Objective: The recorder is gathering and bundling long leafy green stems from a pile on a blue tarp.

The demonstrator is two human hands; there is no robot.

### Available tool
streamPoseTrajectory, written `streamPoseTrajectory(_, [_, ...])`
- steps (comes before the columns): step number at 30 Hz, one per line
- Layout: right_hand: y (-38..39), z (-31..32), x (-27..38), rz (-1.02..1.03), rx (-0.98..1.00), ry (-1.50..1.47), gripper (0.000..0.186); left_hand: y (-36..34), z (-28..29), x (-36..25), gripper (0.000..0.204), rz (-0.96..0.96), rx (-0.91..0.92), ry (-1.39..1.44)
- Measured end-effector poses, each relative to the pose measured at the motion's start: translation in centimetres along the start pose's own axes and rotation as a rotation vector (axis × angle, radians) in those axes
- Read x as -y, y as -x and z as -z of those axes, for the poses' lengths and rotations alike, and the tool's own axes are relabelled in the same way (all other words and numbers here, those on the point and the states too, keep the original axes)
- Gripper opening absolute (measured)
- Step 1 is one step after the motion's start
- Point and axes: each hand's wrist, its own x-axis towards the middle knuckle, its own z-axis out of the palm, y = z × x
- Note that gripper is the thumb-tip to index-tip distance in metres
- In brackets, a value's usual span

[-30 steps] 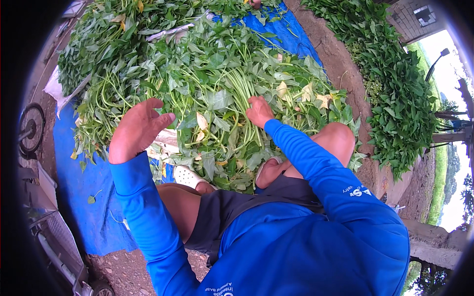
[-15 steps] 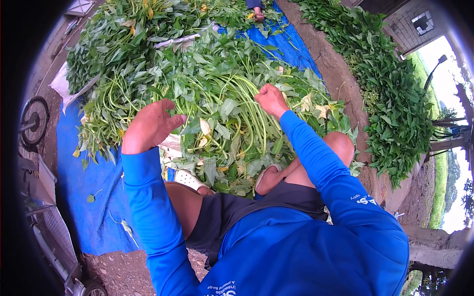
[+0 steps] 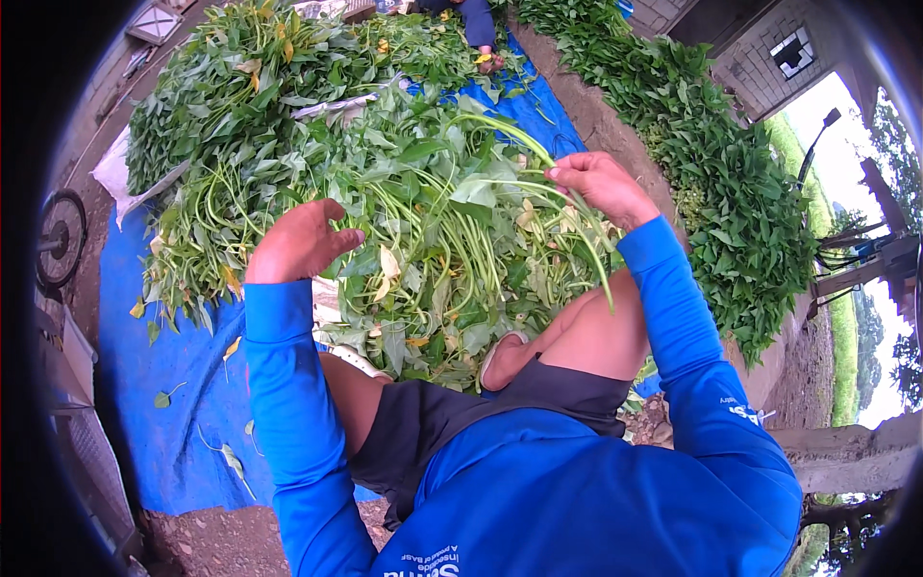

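My right hand is closed on several long green leafy stems, raised at the right side of a loose pile of leafy greens. My left hand hovers at the pile's left, fingers loosely bent with the thumb apart, nothing visible in it. Some yellowed leaves lie among the greens. Below the pile are my knees and light-coloured footwear, partly hidden by leaves and shorts.
A blue tarp lies under the greens. A co-worker's dark sleeve and hand are at the top. Bundled greens line the right; a wheel and metal parts stand at left, a concrete post at lower right.
My right hand has pulled stems up and to the right out of the pile. My left hand has shifted slightly right. More of the co-worker's arm now shows at the top.
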Motion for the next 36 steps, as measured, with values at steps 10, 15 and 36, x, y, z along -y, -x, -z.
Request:
streamPoseTrajectory(10, [5.3,-14.3,-5.5,0.147,0.030,-0.827,0.026,0.1,-7.7,-9.4,0.041,0.076,0.089,1.009])
streamPoseTrajectory(15, [5.8,-20.6,-7.8,0.280,0.143,-0.670,0.027,-0.1,-14.4,-9.7,0.030,0.065,-0.039,1.273])
streamPoseTrajectory(36, [-0.5,-19.8,-12.8,-0.308,0.126,-0.800,0.029,2.7,-17.3,-6.0,0.032,0.397,-0.181,1.225])
